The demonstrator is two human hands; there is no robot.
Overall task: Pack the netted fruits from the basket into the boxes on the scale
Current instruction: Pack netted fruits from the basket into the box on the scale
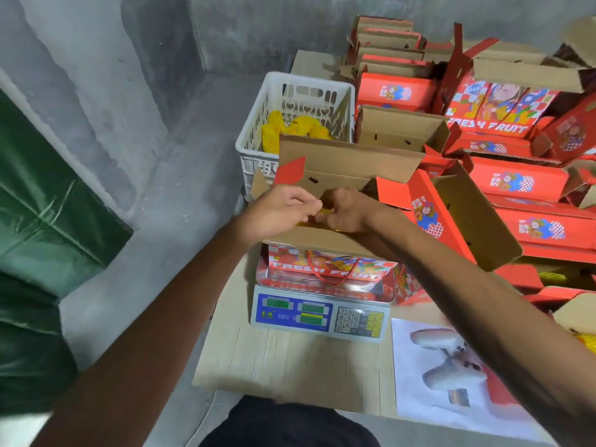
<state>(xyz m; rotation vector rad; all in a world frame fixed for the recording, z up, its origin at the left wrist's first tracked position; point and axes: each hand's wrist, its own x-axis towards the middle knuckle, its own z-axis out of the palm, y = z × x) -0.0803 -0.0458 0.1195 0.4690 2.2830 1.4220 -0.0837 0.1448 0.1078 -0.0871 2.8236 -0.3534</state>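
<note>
Pale wood tabletop (290, 359): nearest surface, carries the scale and the boxes.
White printed sheet (451, 375): lies flat on the tabletop at near right, shows a picture of a game controller; right forearm crosses above it.
Scale: white digital scale with blue display panel and keypad (319, 312), front edge facing the person, steel pan on top.
Box on scale: red "FRESH FRUIT" cardboard gift box with red cord handle (329, 266), sits on the pan, flaps up, brown inside showing.
Left hand (280, 211): over the open box, fingers curled, pinching yellow foam netting at the fingertips.
Right hand (348, 211): just beside the left, touching it or nearly so, fingers curled on the same yellow netting.
Netted fruit in box (317, 217): yellow foam net only partly visible between the hands and the near flap; fruit count inside cannot be told.
Obstruction: both hands and the raised near flap hide most of the box interior.
Basket: white slotted plastic crate (258, 124), behind the box, touching or just behind its rear flap; rear flap hides its near right part.
Basket contents: yellow foam-netted fruits (274, 133), several, low in the crate.
Right side: many red and brown open gift boxes (516, 182), stacked and leaning, filling the table out to the right edge.
Far: grey concrete wall (129, 75).
Left edge: green sheet (38, 204), well apart from the table.
</note>
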